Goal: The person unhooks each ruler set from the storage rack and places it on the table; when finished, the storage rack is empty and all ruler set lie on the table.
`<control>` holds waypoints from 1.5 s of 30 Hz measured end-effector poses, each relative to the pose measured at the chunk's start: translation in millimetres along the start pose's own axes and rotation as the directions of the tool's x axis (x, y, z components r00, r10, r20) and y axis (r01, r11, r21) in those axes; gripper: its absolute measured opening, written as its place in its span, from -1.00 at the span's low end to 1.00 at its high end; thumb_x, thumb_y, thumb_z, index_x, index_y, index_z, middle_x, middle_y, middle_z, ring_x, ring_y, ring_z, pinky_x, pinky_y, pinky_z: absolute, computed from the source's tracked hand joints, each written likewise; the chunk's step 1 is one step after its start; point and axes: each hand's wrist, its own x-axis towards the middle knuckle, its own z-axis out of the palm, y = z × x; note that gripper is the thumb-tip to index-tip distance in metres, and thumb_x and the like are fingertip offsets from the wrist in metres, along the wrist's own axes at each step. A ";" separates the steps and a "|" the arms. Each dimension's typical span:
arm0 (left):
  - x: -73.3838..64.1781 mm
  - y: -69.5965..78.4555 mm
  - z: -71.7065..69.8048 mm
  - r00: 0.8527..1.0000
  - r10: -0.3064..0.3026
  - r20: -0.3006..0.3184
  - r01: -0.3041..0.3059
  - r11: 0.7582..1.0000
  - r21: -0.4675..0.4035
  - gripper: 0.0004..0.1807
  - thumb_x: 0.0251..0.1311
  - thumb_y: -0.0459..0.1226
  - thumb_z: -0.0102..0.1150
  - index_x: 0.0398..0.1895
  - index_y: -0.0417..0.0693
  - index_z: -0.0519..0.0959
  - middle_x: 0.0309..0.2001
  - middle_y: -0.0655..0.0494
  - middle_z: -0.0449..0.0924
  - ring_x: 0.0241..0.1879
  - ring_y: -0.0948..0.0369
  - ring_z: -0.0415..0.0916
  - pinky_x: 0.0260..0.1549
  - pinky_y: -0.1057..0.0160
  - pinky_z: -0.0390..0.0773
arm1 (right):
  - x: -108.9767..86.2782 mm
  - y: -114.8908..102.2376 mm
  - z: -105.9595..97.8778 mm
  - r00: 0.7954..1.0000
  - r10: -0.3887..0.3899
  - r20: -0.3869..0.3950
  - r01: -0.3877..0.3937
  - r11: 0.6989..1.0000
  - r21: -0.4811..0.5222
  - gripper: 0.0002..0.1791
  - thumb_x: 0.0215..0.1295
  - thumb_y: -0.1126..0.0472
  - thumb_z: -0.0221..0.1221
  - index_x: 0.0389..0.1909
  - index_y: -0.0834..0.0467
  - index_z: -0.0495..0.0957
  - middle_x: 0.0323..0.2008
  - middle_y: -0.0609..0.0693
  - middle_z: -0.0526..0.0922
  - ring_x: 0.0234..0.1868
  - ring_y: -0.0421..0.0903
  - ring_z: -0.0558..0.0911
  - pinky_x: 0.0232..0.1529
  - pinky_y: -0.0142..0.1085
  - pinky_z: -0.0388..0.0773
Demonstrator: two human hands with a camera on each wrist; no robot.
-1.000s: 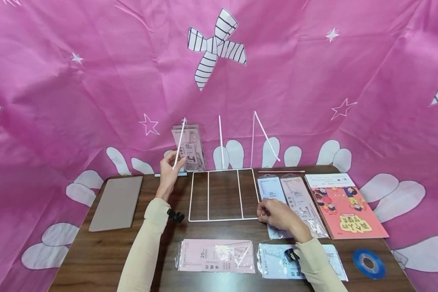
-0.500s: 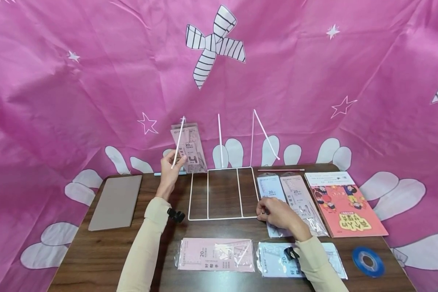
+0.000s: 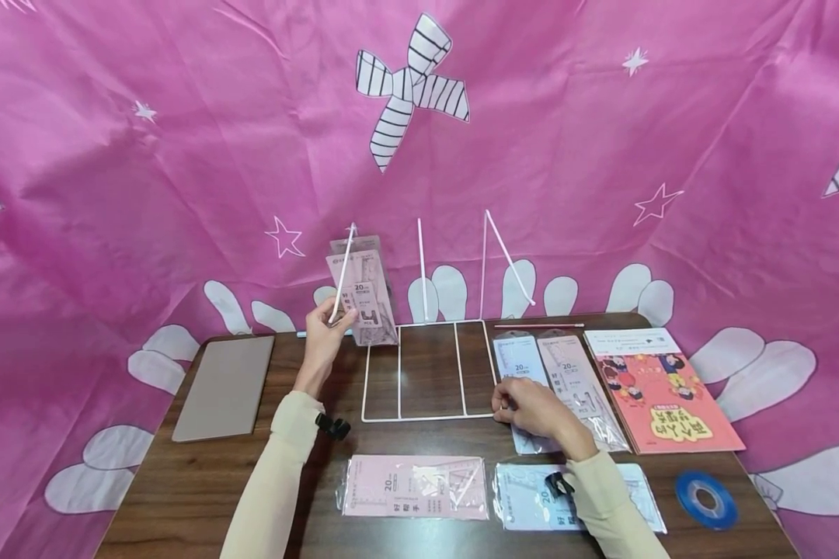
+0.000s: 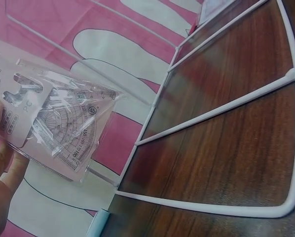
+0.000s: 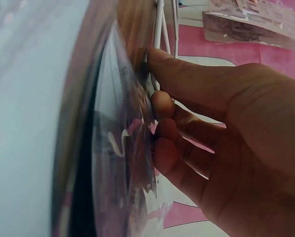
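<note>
A pink cloth (image 3: 566, 155) printed with bows and stars rises behind the brown counter (image 3: 168, 497). On the counter stands a white wire rack (image 3: 433, 419) with three rods. Right of it lies a red book (image 3: 664, 396), its yellow title panel in Chinese characters too small to read surely; left, a grey board (image 3: 224, 388).

Clear packets hold drawing tools. The held packet (image 3: 367, 303) is pink, at the rack's left rod, reading "20", "4 PCS" and "好帮手"; a protractor and a set square marked "45" show inside. Another packet (image 3: 356, 244) hangs behind it. A pink packet (image 3: 412, 487) in front of the rack shows "20" and "好帮手"; a blue packet (image 3: 531, 497), partly under the right sleeve, also shows "20". Two more, one blue (image 3: 520, 361) and one pink (image 3: 573, 380), lie between rack and book.

Of the hands, the left hand (image 3: 325, 334) pinches the held packet between thumb and fingers; the right hand (image 3: 531, 407), fingers curled, pinches the rack's near right corner.

Blue tape (image 3: 687, 497) lies near the book.
</note>
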 end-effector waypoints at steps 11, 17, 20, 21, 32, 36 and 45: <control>-15.9 5.3 -7.6 0.999 -0.023 0.033 0.024 1.000 -0.003 -0.86 0.27 -0.55 0.32 -0.14 -0.37 0.63 -0.33 0.14 0.69 -0.29 0.37 0.67 -0.26 0.45 0.63 | -0.3 1.0 0.6 1.000 -0.012 -0.011 0.012 1.000 -0.007 -0.77 0.17 0.22 0.47 -0.47 -0.07 0.59 -0.54 -0.24 0.49 -0.44 -0.26 0.44 -0.38 -0.27 0.39; -25.0 9.9 -8.3 0.998 -0.030 0.059 0.030 1.000 -0.001 -0.82 0.28 -0.52 0.35 -0.10 -0.38 0.62 -0.27 -0.01 0.73 -0.25 0.33 0.69 -0.22 0.41 0.66 | 0.1 1.4 1.3 1.000 -0.012 -0.007 0.012 1.000 0.001 -0.77 0.17 0.23 0.47 -0.47 -0.07 0.58 -0.54 -0.24 0.48 -0.45 -0.26 0.43 -0.38 -0.29 0.38; -29.0 11.7 -9.0 0.997 -0.033 0.069 0.033 0.999 0.001 -0.81 0.29 -0.55 0.31 -0.06 -0.41 0.60 -0.28 0.11 0.75 -0.23 0.28 0.70 -0.21 0.39 0.67 | 0.1 1.5 1.3 1.000 -0.005 -0.004 0.005 1.000 0.000 -0.76 0.17 0.23 0.47 -0.48 -0.06 0.58 -0.54 -0.23 0.48 -0.46 -0.27 0.43 -0.38 -0.30 0.38; -30.5 12.5 -9.2 0.997 -0.031 0.070 0.031 1.000 0.002 -0.80 0.29 -0.56 0.29 -0.05 -0.43 0.59 -0.28 0.15 0.75 -0.22 0.28 0.71 -0.19 0.38 0.68 | 0.1 1.5 1.2 1.000 -0.006 -0.004 0.006 1.000 -0.002 -0.77 0.18 0.23 0.47 -0.48 -0.06 0.58 -0.54 -0.23 0.47 -0.46 -0.27 0.43 -0.38 -0.30 0.38; -46.2 21.1 -13.6 0.998 -0.008 0.063 0.008 1.000 0.004 -0.79 0.28 -0.61 0.25 -0.08 -0.61 0.52 -0.23 0.26 0.77 -0.19 0.27 0.72 -0.14 0.38 0.67 | 0.9 3.0 1.4 1.000 -0.004 -0.010 0.003 1.000 -0.014 -0.76 0.18 0.23 0.47 -0.48 -0.07 0.58 -0.55 -0.26 0.47 -0.47 -0.28 0.43 -0.39 -0.30 0.38; -52.7 23.7 -15.3 0.998 -0.007 0.068 0.009 1.000 -0.017 -0.77 0.27 -0.65 0.22 -0.05 -0.64 0.50 -0.23 0.24 0.76 -0.21 0.34 0.70 -0.15 0.37 0.69 | 1.0 3.5 2.2 1.000 -0.003 -0.011 0.003 1.000 -0.014 -0.76 0.17 0.23 0.48 -0.48 -0.07 0.58 -0.55 -0.26 0.47 -0.46 -0.28 0.43 -0.37 -0.29 0.38; -67.0 27.6 -18.3 0.997 -0.008 0.074 0.009 1.000 -0.013 -0.79 0.27 -0.63 0.24 -0.06 -0.58 0.54 -0.24 0.21 0.76 -0.22 0.31 0.70 -0.18 0.39 0.68 | 0.6 4.7 3.0 1.000 -0.001 -0.014 0.001 1.000 -0.023 -0.75 0.15 0.21 0.50 -0.48 -0.08 0.58 -0.54 -0.24 0.48 -0.45 -0.28 0.43 -0.34 -0.28 0.40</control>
